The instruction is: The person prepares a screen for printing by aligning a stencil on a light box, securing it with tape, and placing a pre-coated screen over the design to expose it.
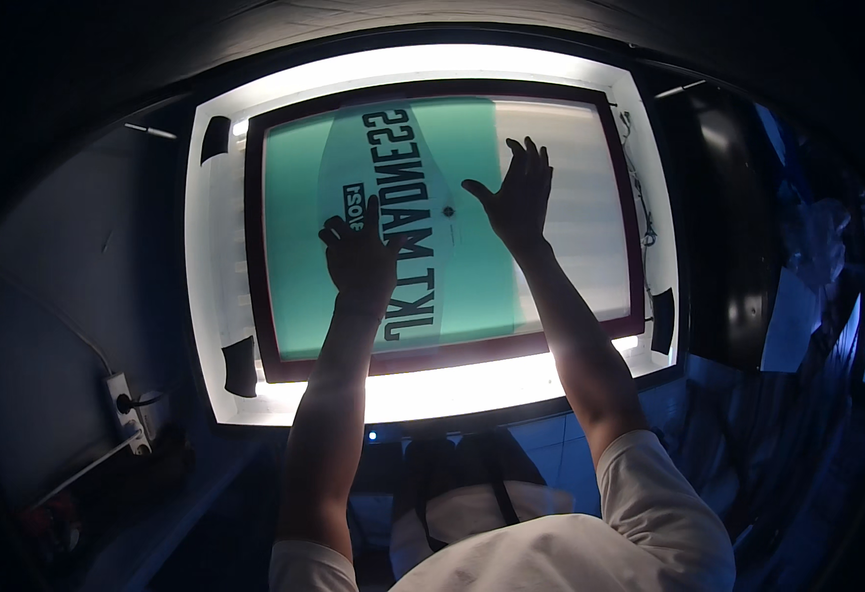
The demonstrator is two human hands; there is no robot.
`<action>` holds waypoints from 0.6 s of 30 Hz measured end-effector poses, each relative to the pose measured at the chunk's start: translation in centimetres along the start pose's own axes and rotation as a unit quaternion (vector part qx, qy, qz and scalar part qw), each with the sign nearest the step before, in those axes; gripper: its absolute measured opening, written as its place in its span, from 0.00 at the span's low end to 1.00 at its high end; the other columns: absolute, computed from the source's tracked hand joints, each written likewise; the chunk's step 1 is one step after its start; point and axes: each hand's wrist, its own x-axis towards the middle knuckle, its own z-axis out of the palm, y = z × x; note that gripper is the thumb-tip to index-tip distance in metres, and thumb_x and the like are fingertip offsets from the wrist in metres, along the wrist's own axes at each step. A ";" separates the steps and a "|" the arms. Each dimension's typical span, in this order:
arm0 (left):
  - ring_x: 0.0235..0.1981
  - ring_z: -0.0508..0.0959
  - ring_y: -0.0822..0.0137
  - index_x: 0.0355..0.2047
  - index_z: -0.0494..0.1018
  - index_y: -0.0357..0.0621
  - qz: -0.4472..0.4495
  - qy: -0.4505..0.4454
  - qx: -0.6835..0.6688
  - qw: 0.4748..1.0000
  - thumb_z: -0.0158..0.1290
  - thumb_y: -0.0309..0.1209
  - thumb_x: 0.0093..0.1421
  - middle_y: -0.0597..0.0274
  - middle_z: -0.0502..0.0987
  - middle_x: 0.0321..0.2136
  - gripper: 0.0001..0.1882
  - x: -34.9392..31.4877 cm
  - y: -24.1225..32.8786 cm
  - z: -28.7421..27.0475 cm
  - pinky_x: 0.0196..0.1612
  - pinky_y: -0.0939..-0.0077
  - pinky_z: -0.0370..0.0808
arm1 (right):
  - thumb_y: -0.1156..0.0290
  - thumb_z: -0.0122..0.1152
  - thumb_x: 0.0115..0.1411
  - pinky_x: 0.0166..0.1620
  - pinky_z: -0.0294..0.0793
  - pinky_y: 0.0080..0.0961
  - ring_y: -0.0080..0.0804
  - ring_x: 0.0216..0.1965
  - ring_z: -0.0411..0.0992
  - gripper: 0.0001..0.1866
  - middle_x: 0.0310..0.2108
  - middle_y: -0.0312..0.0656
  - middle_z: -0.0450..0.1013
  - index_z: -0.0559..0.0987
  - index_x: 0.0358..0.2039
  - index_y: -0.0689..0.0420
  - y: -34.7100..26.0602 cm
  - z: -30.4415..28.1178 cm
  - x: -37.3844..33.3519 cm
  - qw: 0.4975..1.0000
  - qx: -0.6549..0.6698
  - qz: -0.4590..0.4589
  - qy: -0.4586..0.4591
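Note:
A dark-framed printing screen (636,247) lies on a glowing light box. Its mesh has a green coated area (482,286) on the left and middle, and a pale strip on the right. A clear film (339,148) with dark lettering is on the green area, the letters running sideways. My left hand (363,261) is over the lower lettering, index finger stretched out and the others partly bent; whether it touches the film I cannot tell. Over the border of green and pale, my right hand (521,202) has its fingers spread, holding nothing.
The light box (199,326) has a white inner rim with black pads (240,367) near its corners. A thin cable (647,222) runs inside its right edge. At the lower left is a power strip (127,414) with a plug. The surroundings are dark.

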 end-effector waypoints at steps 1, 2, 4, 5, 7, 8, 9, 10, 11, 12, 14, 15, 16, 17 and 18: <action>0.45 0.70 0.35 0.64 0.58 0.62 -0.006 -0.008 -0.010 1.000 0.50 0.59 0.58 0.29 0.65 0.47 0.37 0.1 0.1 0.2 0.39 0.55 0.77 | 0.46 0.67 0.50 0.63 0.53 0.54 0.57 0.65 0.49 0.44 0.61 0.54 0.55 0.60 0.59 0.58 0.6 -0.5 -0.3 0.999 0.044 0.004 0.015; 0.46 0.70 0.33 0.64 0.58 0.63 -0.008 -0.015 -0.023 1.000 0.50 0.59 0.58 0.28 0.64 0.48 0.37 -0.1 0.0 0.1 0.41 0.53 0.76 | 0.50 0.67 0.52 0.62 0.55 0.51 0.56 0.64 0.51 0.41 0.60 0.54 0.57 0.61 0.58 0.58 0.8 -1.8 -1.0 0.996 0.082 0.008 0.033; 0.42 0.69 0.35 0.62 0.61 0.61 -0.023 -0.033 -0.022 0.999 0.53 0.58 0.55 0.30 0.65 0.45 0.37 -0.1 0.1 -0.6 0.43 0.51 0.74 | 0.57 0.67 0.54 0.61 0.59 0.45 0.52 0.62 0.55 0.36 0.57 0.53 0.61 0.62 0.57 0.59 3.0 -5.0 -2.1 0.988 0.141 0.016 0.065; 0.41 0.70 0.35 0.63 0.61 0.60 0.004 -0.030 -0.001 1.000 0.49 0.59 0.58 0.29 0.64 0.45 0.36 0.0 -0.3 -0.1 0.42 0.52 0.74 | 0.61 0.66 0.55 0.60 0.61 0.41 0.50 0.61 0.57 0.33 0.56 0.52 0.62 0.63 0.56 0.59 4.6 -7.2 -3.0 0.983 0.168 0.021 0.073; 0.42 0.70 0.34 0.64 0.58 0.59 -0.012 -0.094 -0.037 0.995 0.46 0.60 0.60 0.28 0.64 0.44 0.36 0.0 0.4 -1.8 0.43 0.51 0.74 | 0.66 0.65 0.56 0.57 0.64 0.36 0.45 0.55 0.64 0.29 0.53 0.50 0.66 0.65 0.55 0.60 8.2 -12.0 -4.8 0.976 0.179 0.085 0.089; 0.42 0.70 0.33 0.65 0.57 0.59 -0.013 -0.093 -0.035 0.995 0.45 0.60 0.60 0.29 0.64 0.43 0.37 -0.1 0.2 -1.5 0.44 0.49 0.74 | 0.67 0.64 0.56 0.57 0.65 0.35 0.43 0.54 0.66 0.28 0.52 0.49 0.67 0.66 0.54 0.59 10.2 -14.2 -6.0 0.971 0.183 0.119 0.095; 0.43 0.70 0.32 0.65 0.56 0.59 -0.010 -0.098 -0.044 0.994 0.45 0.60 0.61 0.29 0.64 0.43 0.37 -0.1 0.4 -1.6 0.44 0.48 0.74 | 0.67 0.64 0.56 0.56 0.66 0.35 0.42 0.53 0.67 0.27 0.51 0.49 0.67 0.66 0.54 0.59 11.9 -16.6 -7.4 0.964 0.192 0.152 0.100; 0.43 0.69 0.32 0.65 0.55 0.60 -0.010 -0.106 -0.052 0.993 0.45 0.60 0.61 0.28 0.64 0.43 0.37 -0.2 0.5 -1.8 0.44 0.48 0.74 | 0.68 0.62 0.58 0.55 0.67 0.34 0.39 0.52 0.68 0.25 0.51 0.48 0.68 0.67 0.54 0.59 13.4 -19.1 -9.0 0.958 0.188 0.186 0.109; 0.43 0.69 0.31 0.66 0.55 0.60 -0.018 -0.116 -0.056 0.992 0.44 0.60 0.61 0.28 0.64 0.44 0.37 -0.1 0.6 -2.1 0.44 0.47 0.74 | 0.68 0.60 0.59 0.54 0.67 0.33 0.36 0.51 0.69 0.23 0.50 0.47 0.69 0.67 0.54 0.58 14.7 -21.4 -10.6 0.951 0.191 0.217 0.113; 0.44 0.70 0.32 0.66 0.53 0.59 -0.013 -0.120 -0.048 0.991 0.45 0.60 0.61 0.29 0.65 0.44 0.38 -0.1 0.8 -2.3 0.42 0.47 0.74 | 0.70 0.60 0.59 0.53 0.68 0.32 0.35 0.51 0.69 0.23 0.49 0.46 0.70 0.68 0.53 0.58 15.9 -23.4 -12.5 0.944 0.185 0.243 0.127; 0.44 0.71 0.35 0.67 0.52 0.57 0.058 0.035 0.056 0.996 0.46 0.61 0.59 0.31 0.66 0.43 0.41 0.2 -2.3 3.4 0.42 0.48 0.74 | 0.70 0.59 0.59 0.52 0.69 0.32 0.35 0.50 0.70 0.21 0.48 0.46 0.71 0.69 0.52 0.58 17.4 -26.1 -16.1 0.944 0.149 0.264 0.131; 0.43 0.71 0.36 0.66 0.52 0.55 0.038 0.001 0.016 0.999 0.46 0.62 0.58 0.33 0.67 0.42 0.42 0.0 -1.7 2.1 0.42 0.48 0.74 | 0.68 0.58 0.60 0.52 0.69 0.32 0.36 0.49 0.70 0.21 0.48 0.47 0.71 0.68 0.53 0.58 18.4 -27.2 -18.7 0.942 0.137 0.279 0.126; 0.43 0.71 0.38 0.66 0.52 0.52 0.008 -0.029 -0.018 0.999 0.46 0.63 0.58 0.34 0.67 0.41 0.43 0.2 -0.1 0.2 0.42 0.49 0.74 | 0.68 0.58 0.61 0.51 0.69 0.31 0.36 0.49 0.70 0.21 0.49 0.47 0.71 0.68 0.54 0.58 19.3 -27.6 -21.5 0.940 0.146 0.276 0.138; 0.40 0.72 0.42 0.65 0.54 0.49 -0.001 -0.033 -0.027 0.999 0.48 0.64 0.56 0.36 0.68 0.41 0.45 0.2 -0.3 -0.7 0.39 0.51 0.74 | 0.69 0.58 0.61 0.50 0.69 0.31 0.36 0.49 0.70 0.21 0.49 0.47 0.71 0.68 0.54 0.58 18.9 -28.5 -23.2 0.940 0.105 0.310 0.096; 0.38 0.73 0.45 0.64 0.56 0.48 -0.011 -0.021 -0.017 1.000 0.48 0.63 0.56 0.38 0.69 0.40 0.44 0.3 -0.7 -0.9 0.36 0.53 0.73 | 0.69 0.57 0.62 0.50 0.69 0.31 0.37 0.49 0.70 0.21 0.49 0.47 0.71 0.68 0.54 0.58 18.2 -29.0 -24.6 0.937 0.086 0.330 0.083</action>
